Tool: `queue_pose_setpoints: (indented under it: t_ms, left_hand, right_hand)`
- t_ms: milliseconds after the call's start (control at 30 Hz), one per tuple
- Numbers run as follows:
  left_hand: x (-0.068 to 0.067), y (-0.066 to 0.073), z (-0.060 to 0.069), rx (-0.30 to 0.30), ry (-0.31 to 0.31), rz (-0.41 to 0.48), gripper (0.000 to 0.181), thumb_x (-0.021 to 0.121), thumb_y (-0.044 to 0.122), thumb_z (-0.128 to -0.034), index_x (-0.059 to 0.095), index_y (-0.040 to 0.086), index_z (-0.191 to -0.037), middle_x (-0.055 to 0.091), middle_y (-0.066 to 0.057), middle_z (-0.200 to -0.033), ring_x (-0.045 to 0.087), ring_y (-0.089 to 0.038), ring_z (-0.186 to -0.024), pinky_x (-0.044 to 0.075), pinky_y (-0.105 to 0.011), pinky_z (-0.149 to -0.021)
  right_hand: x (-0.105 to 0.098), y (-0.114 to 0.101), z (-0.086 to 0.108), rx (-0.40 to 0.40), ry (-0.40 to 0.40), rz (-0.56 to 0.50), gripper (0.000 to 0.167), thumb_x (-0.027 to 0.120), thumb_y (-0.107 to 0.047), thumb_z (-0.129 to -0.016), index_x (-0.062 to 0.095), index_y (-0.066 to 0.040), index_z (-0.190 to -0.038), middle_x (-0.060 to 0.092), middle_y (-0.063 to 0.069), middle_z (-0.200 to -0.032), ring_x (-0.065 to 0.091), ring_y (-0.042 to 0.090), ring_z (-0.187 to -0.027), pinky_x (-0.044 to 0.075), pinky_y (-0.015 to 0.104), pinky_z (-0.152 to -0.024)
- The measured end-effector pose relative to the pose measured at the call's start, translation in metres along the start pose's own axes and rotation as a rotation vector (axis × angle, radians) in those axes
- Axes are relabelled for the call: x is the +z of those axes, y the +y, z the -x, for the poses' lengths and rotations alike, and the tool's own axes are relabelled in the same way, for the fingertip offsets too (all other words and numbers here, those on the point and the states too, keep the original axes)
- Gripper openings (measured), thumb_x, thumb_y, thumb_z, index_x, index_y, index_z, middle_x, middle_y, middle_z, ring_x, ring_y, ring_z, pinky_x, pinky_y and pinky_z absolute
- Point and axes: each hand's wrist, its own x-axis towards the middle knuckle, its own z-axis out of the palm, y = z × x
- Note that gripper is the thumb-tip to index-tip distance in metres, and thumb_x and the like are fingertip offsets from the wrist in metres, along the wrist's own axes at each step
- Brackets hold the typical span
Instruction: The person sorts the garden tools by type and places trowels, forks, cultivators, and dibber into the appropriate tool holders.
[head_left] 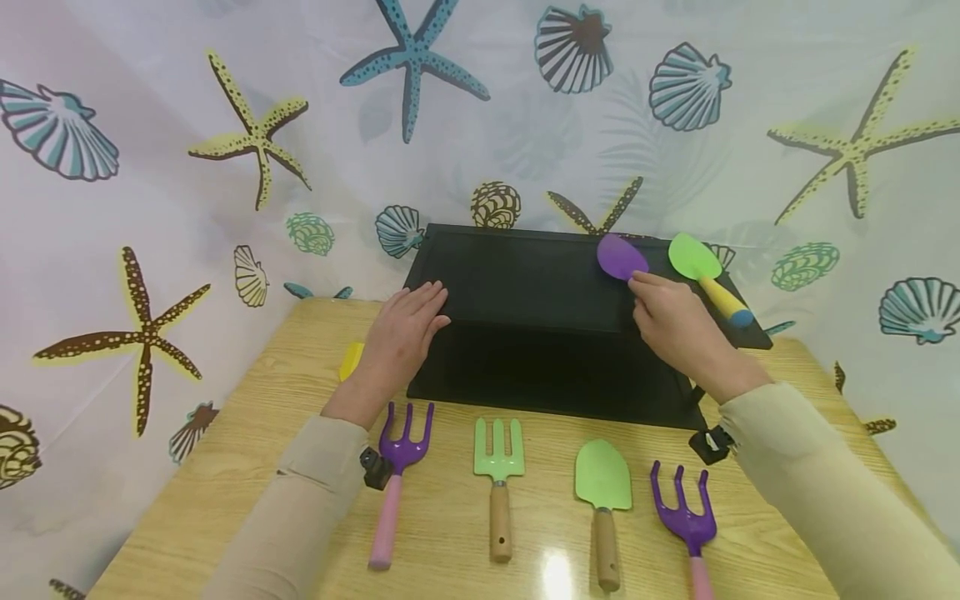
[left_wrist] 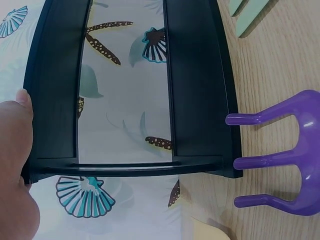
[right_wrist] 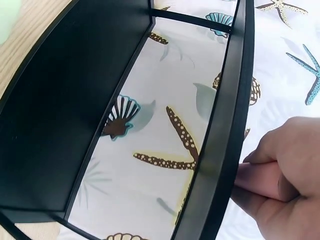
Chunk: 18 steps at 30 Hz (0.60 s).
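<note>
1. Clock ref: head view, dial centred on the two-tier black rack [head_left: 517, 279], 12 = away from the person.
2. Right hand [head_left: 671, 321]: at about 3, over the right part of the rack. Fingers curled, closed round the purple hand trowel [head_left: 622, 257] near the base of its blade.
3. Purple trowel: blade at 1-2, pointing to about 11, over the back of the upper tier. Handle hidden by the hand in the head view. Can't tell if the blade touches the rack.
4. Left hand [head_left: 405, 329]: at 9, fingers extended and together on the left end of the upper tier, thumb apart from them. No tool in it. Left wrist view has it against the rack's edge.
5. Green hand trowel with yellow handle [head_left: 724, 300]: at 2-3 on the rack's right end, just beside the held trowel. Blade to 11, blue butt to 4-5.
6. Front row on the wooden table [head_left: 442, 533], tools apart from each other, heads toward the rack:
   - 7-8: purple three-tine hand fork, pink handle [head_left: 386, 521], partly beside the left cuff
   - 7: green three-tine hand fork, wooden handle [head_left: 500, 521]
   - 5-6: green hand trowel, wooden handle [head_left: 606, 550]
   - 5: second purple fork [head_left: 690, 527], pink handle cut by the frame
7. Yellow piece [head_left: 349, 361] at 9, outboard of the left hand, mostly hidden; can't identify.
8. Backdrop: pale cloth [head_left: 525, 150] printed with starfish and shells.
</note>
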Motion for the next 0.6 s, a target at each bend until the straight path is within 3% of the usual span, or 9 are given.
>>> queue_pose_setpoints:
  t_ms: [233, 433, 600]
  left_hand:
    - [0.001, 0.0, 0.0, -0.003, 0.002, -0.009, 0.047, 0.05, 0.03, -0.1033, 0.05, 0.006, -0.144, 0.05, -0.01, -0.151, 0.045, -0.026, -0.142, 0.03, -0.042, -0.122]
    - [0.0, 0.0, 0.001, -0.009, -0.005, -0.009, 0.048, 0.052, 0.03, -0.1029, 0.05, 0.006, -0.144, 0.05, -0.01, -0.151, 0.044, -0.026, -0.143, 0.03, -0.042, -0.123]
    - [0.0, 0.0, 0.001, -0.003, -0.003, -0.008, 0.047, 0.053, 0.029, -0.1025, 0.051, 0.005, -0.144, 0.05, -0.011, -0.151, 0.045, -0.026, -0.142, 0.03, -0.043, -0.122]
  right_hand:
    - [0.01, -0.006, -0.011, -0.01, 0.043, 0.03, 0.037, 0.044, 0.004, -0.095, 0.056, 0.017, -0.128, 0.055, 0.033, -0.136, 0.053, 0.05, -0.126, 0.045, 0.06, -0.104]
    - [0.02, -0.009, -0.016, 0.005, 0.082, 0.038, 0.019, 0.043, 0.004, -0.094, 0.06, 0.011, -0.099, 0.063, 0.027, -0.117, 0.065, 0.048, -0.106, 0.055, 0.059, -0.09]
    - [0.024, -0.01, -0.019, 0.05, 0.057, 0.041, 0.022, 0.045, 0.001, -0.096, 0.059, 0.013, -0.108, 0.059, 0.029, -0.129, 0.062, 0.05, -0.113, 0.051, 0.059, -0.097]
